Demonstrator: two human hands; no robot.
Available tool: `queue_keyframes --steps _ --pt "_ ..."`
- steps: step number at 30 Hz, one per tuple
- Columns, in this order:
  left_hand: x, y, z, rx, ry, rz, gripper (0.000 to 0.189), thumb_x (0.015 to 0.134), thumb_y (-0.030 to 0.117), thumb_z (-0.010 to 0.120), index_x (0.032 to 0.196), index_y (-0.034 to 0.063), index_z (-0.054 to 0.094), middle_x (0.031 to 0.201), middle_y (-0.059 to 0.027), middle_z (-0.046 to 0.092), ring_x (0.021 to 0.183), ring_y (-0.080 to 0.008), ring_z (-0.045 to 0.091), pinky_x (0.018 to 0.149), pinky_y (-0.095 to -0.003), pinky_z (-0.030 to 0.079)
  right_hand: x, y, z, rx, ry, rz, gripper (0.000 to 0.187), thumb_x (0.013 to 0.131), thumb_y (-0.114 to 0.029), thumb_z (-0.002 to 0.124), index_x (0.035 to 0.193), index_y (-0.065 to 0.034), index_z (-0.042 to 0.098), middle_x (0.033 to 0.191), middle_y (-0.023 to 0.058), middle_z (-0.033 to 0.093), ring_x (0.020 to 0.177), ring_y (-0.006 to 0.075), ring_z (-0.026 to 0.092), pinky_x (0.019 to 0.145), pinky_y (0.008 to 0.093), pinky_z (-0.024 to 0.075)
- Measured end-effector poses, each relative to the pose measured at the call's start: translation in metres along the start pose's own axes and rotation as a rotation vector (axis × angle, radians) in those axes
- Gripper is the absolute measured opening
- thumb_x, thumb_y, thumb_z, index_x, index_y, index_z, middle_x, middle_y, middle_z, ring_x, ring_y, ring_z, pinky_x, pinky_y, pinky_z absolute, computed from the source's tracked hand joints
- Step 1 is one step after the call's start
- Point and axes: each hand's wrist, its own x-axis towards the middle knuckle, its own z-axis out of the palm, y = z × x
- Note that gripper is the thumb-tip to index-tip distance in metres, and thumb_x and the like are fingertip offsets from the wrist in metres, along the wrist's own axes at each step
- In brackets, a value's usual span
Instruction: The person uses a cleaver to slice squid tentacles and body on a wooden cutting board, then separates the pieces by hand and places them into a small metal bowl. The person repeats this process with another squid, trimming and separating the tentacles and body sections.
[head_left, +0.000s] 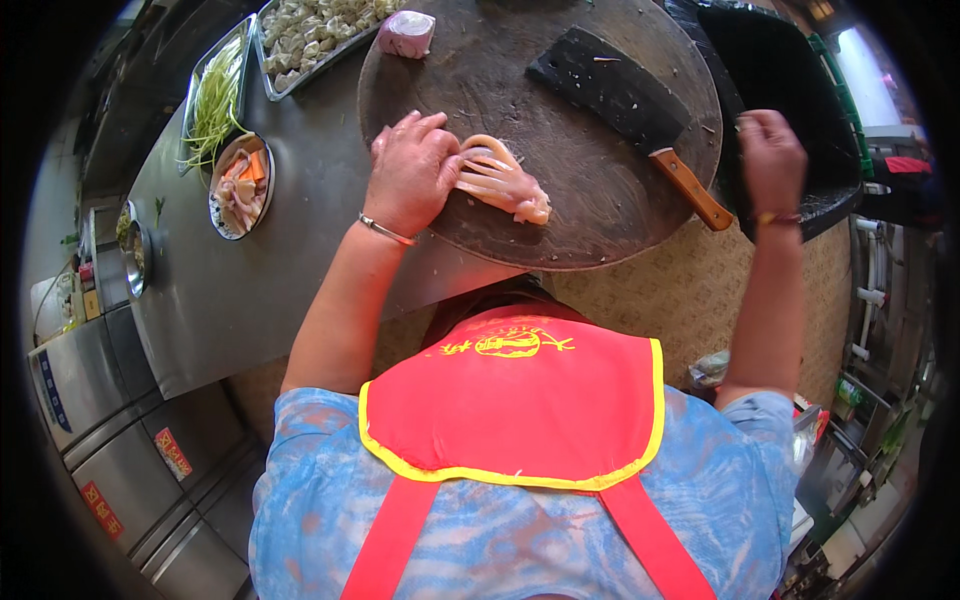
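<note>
My left hand (415, 171) rests at the left side of a round wooden chopping board (480, 97), its fingertips touching a piece of pale raw squid or similar meat (501, 180) with long strips. My right hand (772, 161) is raised past the board's right edge, over a black-lined bin, slightly blurred, with its fingers curled; whether it holds anything cannot be told. A cleaver (615, 90) with a dark blade and wooden handle lies on the board, its handle over the edge. A cut red onion (406, 34) sits at the board's upper left.
On the steel table (307, 172) at left stand a tray of dumpling-like pieces (307, 37), a tray of green shreds (217, 94), a plate of sliced meat and carrot (241, 187) and a metal bowl (137, 259). The black-lined bin (825, 165) stands right of the board.
</note>
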Motion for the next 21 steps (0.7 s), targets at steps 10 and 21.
queue_keyframes --steps 10,21 --pt "-0.006 0.019 -0.019 -0.011 -0.01 -0.044 0.017 0.082 0.021 0.068 0.097 0.0147 0.064 0.098 -0.0049 0.062 0.1 -0.027 0.057 0.09 -0.0428 0.042 -0.097 -0.176 0.112 0.103 -0.167 -0.399 0.017 0.079 -0.028 0.07 0.082 -0.0128 0.064 0.09 0.0072 0.058 0.09 0.0282 0.055 0.084 0.0427 0.0413" --pt "0.046 0.03 -0.016 -0.093 -0.448 0.329 0.034 0.073 0.047 0.074 0.088 0.0175 0.068 0.087 -0.0063 0.066 0.092 -0.0312 0.063 0.081 -0.0455 0.043 -0.106 -0.168 0.131 0.266 -0.12 -0.393 0.015 0.083 -0.023 0.065 0.082 -0.0111 0.056 0.083 0.0096 0.057 0.086 0.0299 0.056 0.092 0.0486 0.0394"
